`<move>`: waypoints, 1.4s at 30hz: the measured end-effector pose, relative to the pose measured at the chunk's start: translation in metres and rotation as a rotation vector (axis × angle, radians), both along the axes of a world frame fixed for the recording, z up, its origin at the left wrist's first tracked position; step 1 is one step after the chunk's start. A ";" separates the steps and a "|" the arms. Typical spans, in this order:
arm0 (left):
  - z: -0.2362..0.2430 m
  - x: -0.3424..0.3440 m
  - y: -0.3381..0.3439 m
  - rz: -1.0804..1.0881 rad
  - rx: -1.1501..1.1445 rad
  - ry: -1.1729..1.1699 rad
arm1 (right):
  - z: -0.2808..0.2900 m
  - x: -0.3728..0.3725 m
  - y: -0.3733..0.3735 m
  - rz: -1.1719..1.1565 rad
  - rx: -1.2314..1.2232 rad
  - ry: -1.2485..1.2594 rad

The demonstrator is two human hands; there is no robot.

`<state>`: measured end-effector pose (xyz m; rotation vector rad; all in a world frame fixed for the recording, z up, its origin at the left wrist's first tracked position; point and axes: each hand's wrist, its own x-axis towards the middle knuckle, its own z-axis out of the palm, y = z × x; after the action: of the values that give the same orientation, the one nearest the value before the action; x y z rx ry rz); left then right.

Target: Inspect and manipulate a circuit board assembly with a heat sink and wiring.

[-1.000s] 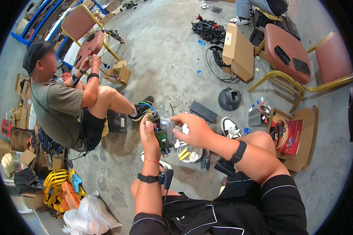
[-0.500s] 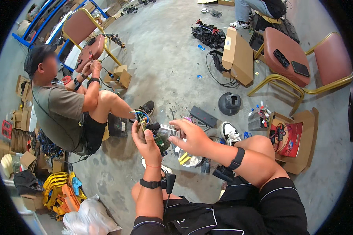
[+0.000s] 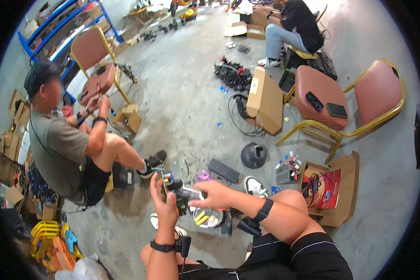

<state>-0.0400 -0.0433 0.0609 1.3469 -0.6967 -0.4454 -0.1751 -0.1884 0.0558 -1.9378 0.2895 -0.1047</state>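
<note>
My left hand (image 3: 165, 203) is wrapped round the left side of a green circuit board (image 3: 181, 205), which carries coloured wires (image 3: 167, 177) and a ribbed silver heatsink (image 3: 190, 190). My right hand (image 3: 212, 195) grips the heatsink from the right, thumb and fingers curved against it. Below the board, a round container (image 3: 212, 220) holds yellow and white items. A purple crumpled item (image 3: 203, 175) and a black rectangular case (image 3: 223, 171) lie just beyond my hands on the concrete floor.
A co-worker (image 3: 60, 149) crouches at left, another (image 3: 291, 37) sits at back right. Brown chairs (image 3: 319, 81), a long cardboard box (image 3: 266, 105), a dark cone-shaped part (image 3: 254, 156) and an open box (image 3: 340, 205) stand at right. Orange parts (image 3: 60, 252) are heaped lower left.
The view has tilted upward, so the scene and my hands sit lower in the picture and more of the far co-worker shows. The board with its wires has turned slightly between my hands.
</note>
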 end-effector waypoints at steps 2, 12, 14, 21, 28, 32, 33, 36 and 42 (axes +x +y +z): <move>0.007 0.001 0.002 -0.043 0.021 0.010 | 0.010 -0.003 -0.004 0.022 0.157 0.052; 0.005 0.009 0.011 -0.168 0.252 0.227 | -0.016 -0.001 0.008 0.034 0.132 0.110; 0.000 0.009 0.005 -0.151 0.243 0.184 | -0.018 0.000 0.008 0.001 0.060 0.204; -0.011 0.003 -0.004 -0.087 0.281 0.085 | -0.008 -0.013 0.003 -0.034 0.005 0.207; -0.015 -0.003 -0.024 -0.109 0.180 0.488 | -0.005 -0.021 0.002 -0.137 0.009 0.194; -0.012 -0.012 -0.034 -0.047 0.131 0.552 | -0.001 -0.023 0.000 -0.127 -0.012 0.189; -0.012 -0.014 -0.035 -0.035 0.130 0.533 | 0.000 -0.024 0.001 -0.143 -0.034 0.190; -0.016 -0.015 -0.037 -0.015 0.127 0.517 | 0.002 -0.021 0.004 -0.181 -0.126 0.187; -0.034 -0.008 -0.036 0.017 0.101 0.589 | 0.006 -0.020 0.011 -0.229 -0.298 0.180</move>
<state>-0.0482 -0.0789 0.0265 1.2268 -0.1761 -0.8284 -0.1948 -0.1777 0.0615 -2.2071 0.6469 -0.1298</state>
